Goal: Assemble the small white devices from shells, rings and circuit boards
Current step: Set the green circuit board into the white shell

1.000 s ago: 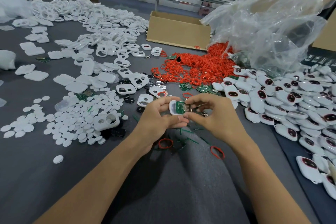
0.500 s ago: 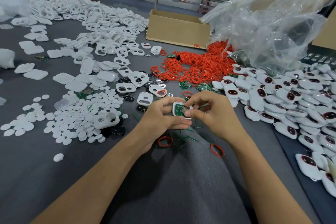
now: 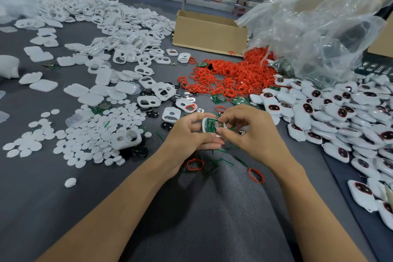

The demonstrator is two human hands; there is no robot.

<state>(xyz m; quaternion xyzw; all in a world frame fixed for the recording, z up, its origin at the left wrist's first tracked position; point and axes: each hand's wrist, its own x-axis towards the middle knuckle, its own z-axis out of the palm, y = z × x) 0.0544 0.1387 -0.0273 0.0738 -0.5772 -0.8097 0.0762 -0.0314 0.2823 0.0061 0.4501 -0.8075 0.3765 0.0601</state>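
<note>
Bright, even overhead light; soft shadows under the forearms; wide-angle bending at edges; slight blur throughout

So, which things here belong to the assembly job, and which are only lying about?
For the job: shell with board in both hands, left hand, right hand, red rings, loose shells, finished devices.

Lying about: cardboard box, plastic bag.

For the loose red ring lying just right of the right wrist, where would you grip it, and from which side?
Pinch the red ring across its thin band from straight above. It lies flat on the grey felt with bare cloth around it, so either edge is free.
</note>
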